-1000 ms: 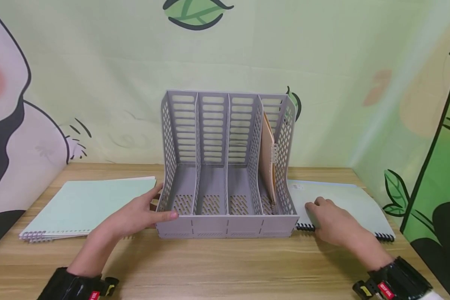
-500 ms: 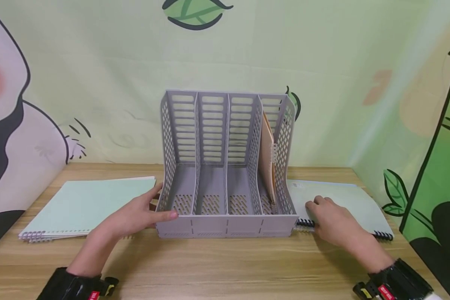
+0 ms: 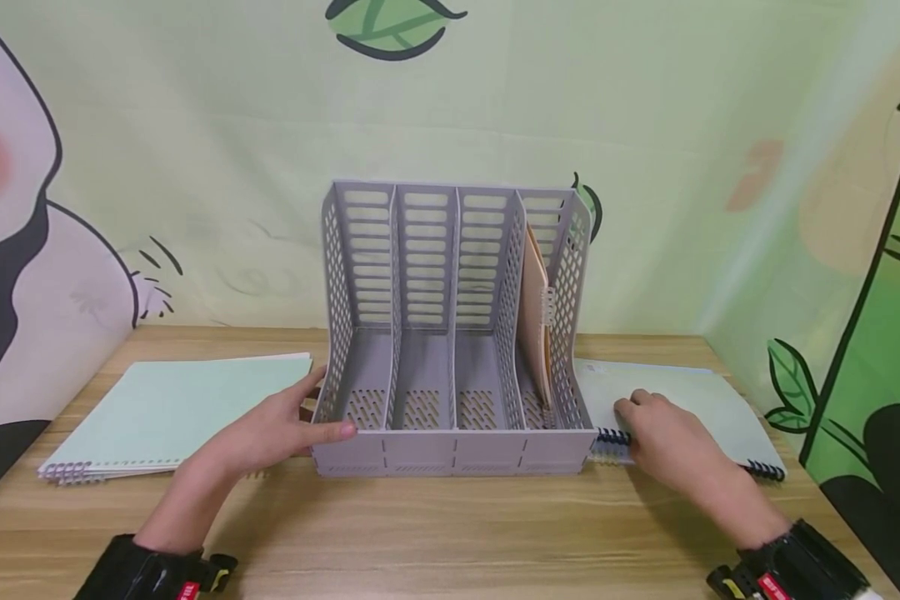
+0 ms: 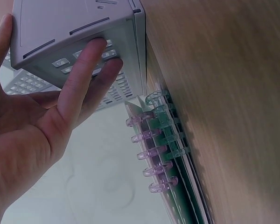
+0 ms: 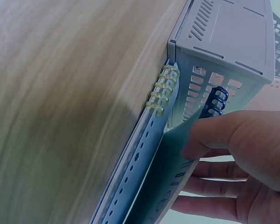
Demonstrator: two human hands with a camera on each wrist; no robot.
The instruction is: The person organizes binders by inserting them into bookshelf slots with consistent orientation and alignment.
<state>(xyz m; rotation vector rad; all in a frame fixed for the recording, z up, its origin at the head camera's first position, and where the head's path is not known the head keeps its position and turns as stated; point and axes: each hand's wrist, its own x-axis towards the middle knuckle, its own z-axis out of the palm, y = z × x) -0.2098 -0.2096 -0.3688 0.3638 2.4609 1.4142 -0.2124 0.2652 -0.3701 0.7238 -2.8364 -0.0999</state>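
A grey-purple desk file organizer [image 3: 453, 454] with several upright compartments stands mid-table. My left hand [image 3: 270, 433] holds its front left corner, thumb over the front rim and fingers [image 4: 81, 77] against the perforated side wall. To the right of the organizer, my right hand [image 3: 671, 437] pinches the coil-side edge of a pale spiral notebook [image 3: 720, 408] with a dark coil. In the right wrist view, the thumb lies on its green underside [image 5: 172, 151] and the fingers on the other face. That edge is lifted off a blue notebook [image 5: 137, 156] with a yellowish coil beneath.
At the left lies a stack of spiral notebooks with a light green one [image 3: 172, 408] on top. A brown-covered notebook [image 3: 534, 317] leans in the organizer's rightmost compartment. Behind the wooden table [image 3: 450, 533] hangs a printed cloth backdrop [image 3: 450, 108].
The coil-side edge of the pale notebook has risen slightly with my right hand, showing more of the coil below. My left hand and the organizer have stayed put.
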